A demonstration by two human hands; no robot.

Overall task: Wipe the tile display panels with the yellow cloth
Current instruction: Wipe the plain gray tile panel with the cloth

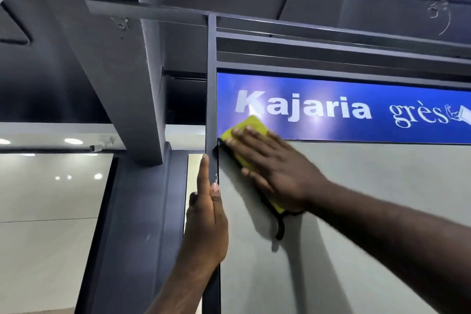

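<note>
Now R hand [270, 168] lies flat, fingers straight, pressing yellow cloth [248, 127] on grey panel [356, 211] top-left corner, overlapping blue sign [331, 89]. L hand [206, 224], fingers straight along frame post [211, 84], prob. steadies panel vs. wiping push.

grey tile panel [356, 211] bare and open to the right and lower down, dark frame post [211, 84] shutting off its left edge, left hand [206, 224] flat along that post, right hand [275, 173] and yellow cloth [248, 126] filling the top left corner, blue sign [331, 86] just above
</note>
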